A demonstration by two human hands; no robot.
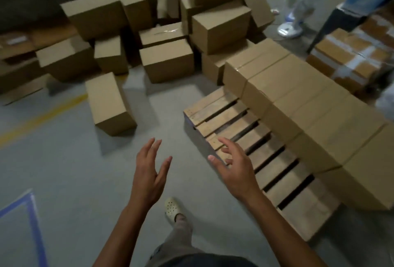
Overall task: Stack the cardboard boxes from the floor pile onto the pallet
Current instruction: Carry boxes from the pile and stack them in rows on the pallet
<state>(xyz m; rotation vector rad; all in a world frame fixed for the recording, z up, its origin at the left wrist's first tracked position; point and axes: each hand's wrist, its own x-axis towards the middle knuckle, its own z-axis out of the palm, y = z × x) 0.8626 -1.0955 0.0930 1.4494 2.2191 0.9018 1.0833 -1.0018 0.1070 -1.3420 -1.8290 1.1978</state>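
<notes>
A jumbled pile of brown cardboard boxes covers the floor at the back. One box lies apart from it, closest to me. On the right, a wooden pallet carries a row of several boxes along its far side; its near slats are bare. My left hand and my right hand are both held out in front of me with fingers spread, palms facing each other, holding nothing. The right hand hovers over the pallet's near left edge.
A white standing fan is at the back right. Beside it is a dark table leg, with taped boxes behind the pallet. A yellow floor line and blue tape mark the grey floor. My foot is below my hands.
</notes>
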